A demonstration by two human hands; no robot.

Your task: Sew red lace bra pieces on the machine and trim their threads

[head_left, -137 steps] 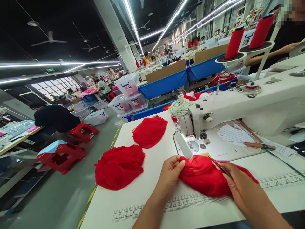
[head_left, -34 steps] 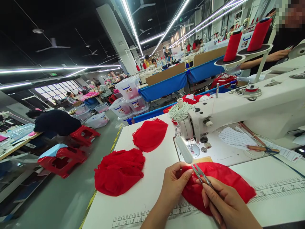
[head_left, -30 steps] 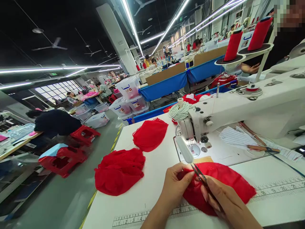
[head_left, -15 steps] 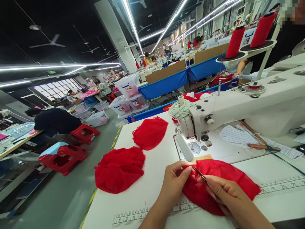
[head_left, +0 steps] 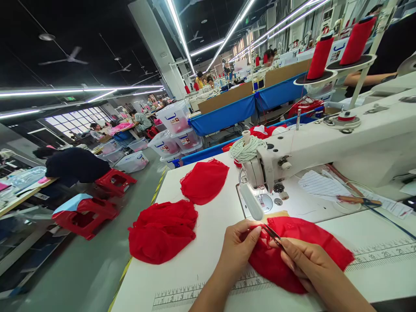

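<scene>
The left hand [head_left: 238, 247] pinches the edge of the red lace piece [head_left: 302, 251] flat on the sewing table [head_left: 201, 268], keeping it taut while the right hand [head_left: 307, 264] grips thread snips [head_left: 272, 234] at that edge. Beyond lie two stacks of red pieces [head_left: 162, 232], and the sewing machine [head_left: 325, 147] stands behind.

Fabric stacks [head_left: 162, 232] left of sewing machine [head_left: 325, 145]

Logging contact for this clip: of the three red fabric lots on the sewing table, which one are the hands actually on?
The nearest red piece, in front of the sewing machine: left hand pinches its edge, right hand holds snips there. The heap and lace piece lie untouched.
</scene>
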